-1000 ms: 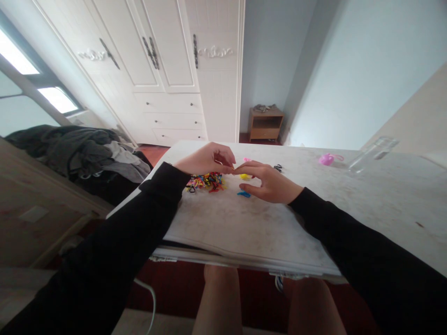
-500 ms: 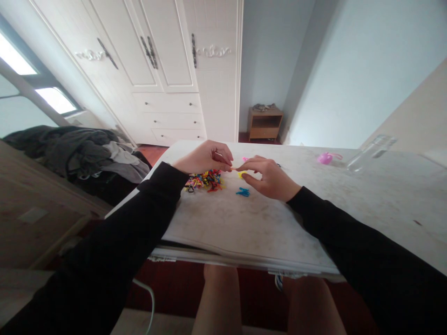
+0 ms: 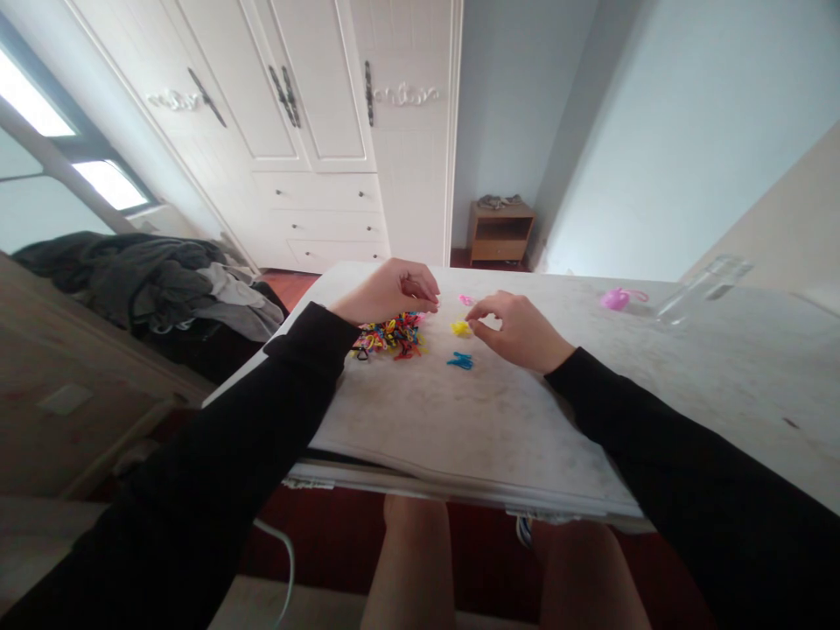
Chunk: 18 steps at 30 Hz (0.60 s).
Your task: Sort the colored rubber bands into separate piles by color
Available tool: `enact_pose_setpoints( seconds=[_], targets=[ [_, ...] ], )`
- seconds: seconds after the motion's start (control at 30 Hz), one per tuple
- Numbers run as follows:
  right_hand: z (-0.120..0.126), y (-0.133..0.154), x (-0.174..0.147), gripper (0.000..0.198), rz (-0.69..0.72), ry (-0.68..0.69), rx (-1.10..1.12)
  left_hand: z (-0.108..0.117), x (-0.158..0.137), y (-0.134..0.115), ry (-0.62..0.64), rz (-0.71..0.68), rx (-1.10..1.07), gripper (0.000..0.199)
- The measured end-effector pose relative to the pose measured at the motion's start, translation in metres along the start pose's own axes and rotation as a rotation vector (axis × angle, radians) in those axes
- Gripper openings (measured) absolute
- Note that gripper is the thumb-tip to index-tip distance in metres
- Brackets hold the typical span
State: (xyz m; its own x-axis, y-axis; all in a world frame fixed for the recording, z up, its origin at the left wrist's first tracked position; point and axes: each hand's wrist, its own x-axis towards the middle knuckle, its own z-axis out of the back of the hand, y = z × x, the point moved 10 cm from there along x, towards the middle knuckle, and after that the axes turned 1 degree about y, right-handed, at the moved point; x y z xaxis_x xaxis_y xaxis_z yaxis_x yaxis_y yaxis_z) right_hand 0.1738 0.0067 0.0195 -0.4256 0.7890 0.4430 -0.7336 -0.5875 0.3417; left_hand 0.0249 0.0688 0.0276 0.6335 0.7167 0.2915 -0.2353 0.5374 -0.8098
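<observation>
A mixed pile of small coloured loops, perhaps little hair ties, lies on the white table. Just over its far side is my left hand, its fingers curved and the thumb slightly apart from them, with nothing visible between. My right hand hovers right of the pile, thumb and forefinger pinched beside a yellow cluster; whatever sits in the pinch is too small to make out. Nearer to me lies a blue cluster, and farther off a pink one.
A pink round item with a strap and a clear glass bottle lying on its side are at the table's far right. Dark clothes are heaped to the left. Beyond stand a white wardrobe and a small wooden cabinet.
My hands were touching fingertips around a small orange-pink piece; they have now parted. The right hand has drawn back slightly to the right, uncovering the yellow and pink clusters.
</observation>
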Motion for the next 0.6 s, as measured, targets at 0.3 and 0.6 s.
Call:
enact_pose_setpoints(
  seconds=[0.3,0.6],
  targets=[
    [-0.002,-0.002,-0.001,0.017,0.018,0.009,-0.014,-0.007,0.0,-0.001,0.016,-0.008,-0.04,0.024],
    [0.006,0.03,-0.004,0.015,0.223,-0.019,0.145,-0.016,-0.001,0.0,0.056,0.002,-0.114,0.019]
  ],
)
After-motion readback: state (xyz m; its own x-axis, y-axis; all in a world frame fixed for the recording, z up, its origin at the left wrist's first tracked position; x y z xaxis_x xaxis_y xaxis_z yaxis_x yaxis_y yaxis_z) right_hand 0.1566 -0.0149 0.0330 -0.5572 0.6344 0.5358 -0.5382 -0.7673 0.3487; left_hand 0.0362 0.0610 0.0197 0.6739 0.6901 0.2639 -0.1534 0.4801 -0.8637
